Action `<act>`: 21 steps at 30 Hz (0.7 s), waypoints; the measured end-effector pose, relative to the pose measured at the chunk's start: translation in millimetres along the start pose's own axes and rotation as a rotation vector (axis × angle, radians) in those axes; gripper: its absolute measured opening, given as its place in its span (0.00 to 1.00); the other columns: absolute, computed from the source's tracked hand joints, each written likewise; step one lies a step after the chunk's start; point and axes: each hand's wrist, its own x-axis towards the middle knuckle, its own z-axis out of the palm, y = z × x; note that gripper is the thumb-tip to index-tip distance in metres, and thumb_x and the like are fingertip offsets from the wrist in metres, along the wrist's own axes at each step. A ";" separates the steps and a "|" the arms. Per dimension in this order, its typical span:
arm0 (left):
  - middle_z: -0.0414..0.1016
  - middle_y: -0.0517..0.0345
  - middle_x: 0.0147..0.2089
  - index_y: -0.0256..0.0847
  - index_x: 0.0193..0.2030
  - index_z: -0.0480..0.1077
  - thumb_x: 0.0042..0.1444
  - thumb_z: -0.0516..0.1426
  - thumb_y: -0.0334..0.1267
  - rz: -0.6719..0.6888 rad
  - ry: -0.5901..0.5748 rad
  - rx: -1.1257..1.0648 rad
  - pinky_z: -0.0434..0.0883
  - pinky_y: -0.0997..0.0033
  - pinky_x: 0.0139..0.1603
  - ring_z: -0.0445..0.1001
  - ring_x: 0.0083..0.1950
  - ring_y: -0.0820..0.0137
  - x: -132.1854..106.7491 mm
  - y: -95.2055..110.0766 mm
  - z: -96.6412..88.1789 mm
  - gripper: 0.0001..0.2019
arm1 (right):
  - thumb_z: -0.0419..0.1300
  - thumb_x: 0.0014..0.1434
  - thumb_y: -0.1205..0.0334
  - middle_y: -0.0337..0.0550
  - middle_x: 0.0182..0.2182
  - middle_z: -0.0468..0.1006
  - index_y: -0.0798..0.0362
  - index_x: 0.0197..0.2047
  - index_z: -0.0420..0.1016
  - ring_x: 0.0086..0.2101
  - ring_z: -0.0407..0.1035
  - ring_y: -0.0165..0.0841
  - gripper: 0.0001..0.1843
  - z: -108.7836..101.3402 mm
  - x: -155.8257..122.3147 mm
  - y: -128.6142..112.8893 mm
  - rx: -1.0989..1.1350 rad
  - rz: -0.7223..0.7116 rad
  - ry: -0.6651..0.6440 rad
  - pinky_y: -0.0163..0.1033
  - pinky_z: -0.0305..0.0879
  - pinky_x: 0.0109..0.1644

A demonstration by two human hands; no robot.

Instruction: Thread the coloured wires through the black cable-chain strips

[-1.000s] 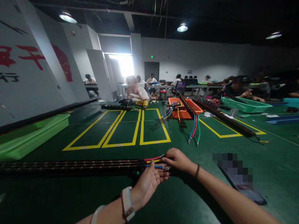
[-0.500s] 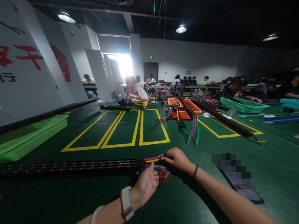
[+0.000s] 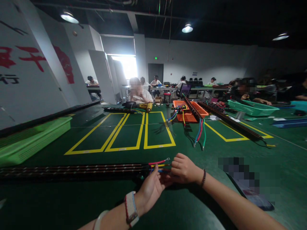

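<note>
At a green bench (image 3: 96,198), a worker's right hand (image 3: 184,169) curls shut on the yellow and blue leads (image 3: 161,165) sprouting from the end of a long dark ribbed rail (image 3: 72,170). The left hand (image 3: 150,189) lies cupped palm-up just beneath, thumb raised, and its grip cannot be told. A thin red lead with a ring terminal (image 3: 158,162) arcs free just beside the right knuckles. Such fine wiring seems best pinched close to the terminals, rail flat, without tugging.
</note>
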 end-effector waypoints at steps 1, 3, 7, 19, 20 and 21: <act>0.74 0.43 0.40 0.30 0.42 0.68 0.62 0.46 0.47 -0.001 -0.005 0.007 0.65 0.62 0.52 0.73 0.43 0.65 0.4 -0.2 -0.6 0.20 | 0.53 0.61 0.57 0.37 0.20 0.62 0.54 0.23 0.64 0.24 0.51 0.30 0.16 1.1 -0.3 0.6 0.000 0.004 -0.006 0.40 0.44 0.31; 0.74 0.42 0.43 0.30 0.43 0.67 0.62 0.46 0.47 -0.010 -0.021 0.041 0.64 0.61 0.53 0.73 0.46 0.64 0.2 -0.8 -0.7 0.20 | 0.53 0.62 0.58 0.37 0.20 0.62 0.54 0.23 0.63 0.24 0.51 0.30 0.17 2.5 -1.4 2.9 -0.004 0.029 -0.020 0.40 0.44 0.31; 0.74 0.39 0.43 0.28 0.44 0.68 0.60 0.49 0.47 -0.066 -0.072 0.307 0.65 0.59 0.51 0.74 0.43 0.63 -4.7 -3.7 4.2 0.20 | 0.54 0.60 0.55 0.39 0.23 0.64 0.54 0.26 0.64 0.27 0.54 0.31 0.15 1.5 -1.9 7.0 -0.011 0.131 -0.082 0.40 0.48 0.33; 0.75 0.39 0.40 0.29 0.36 0.71 0.59 0.46 0.52 -0.057 -0.337 0.768 0.69 0.64 0.43 0.75 0.40 0.65 -10.4 -6.3 5.2 0.25 | 0.62 0.54 0.54 0.48 0.48 0.65 0.52 0.52 0.64 0.47 0.59 0.39 0.24 -2.8 3.6 3.0 0.303 0.511 -0.149 0.45 0.55 0.52; 0.75 0.39 0.40 0.29 0.36 0.71 0.59 0.46 0.52 -0.058 -0.345 0.777 0.69 0.64 0.43 0.75 0.39 0.65 -10.2 -6.5 4.7 0.24 | 0.61 0.55 0.53 0.47 0.48 0.65 0.52 0.52 0.64 0.48 0.58 0.39 0.24 -5.4 5.7 2.8 0.325 0.533 -0.141 0.45 0.54 0.53; 0.76 0.39 0.40 0.29 0.36 0.71 0.59 0.46 0.52 -0.059 -0.353 0.785 0.69 0.65 0.43 0.75 0.39 0.66 -10.1 -6.9 4.3 0.24 | 0.60 0.56 0.52 0.47 0.48 0.65 0.51 0.52 0.65 0.49 0.58 0.39 0.22 -8.5 8.8 2.3 0.347 0.555 -0.132 0.45 0.54 0.54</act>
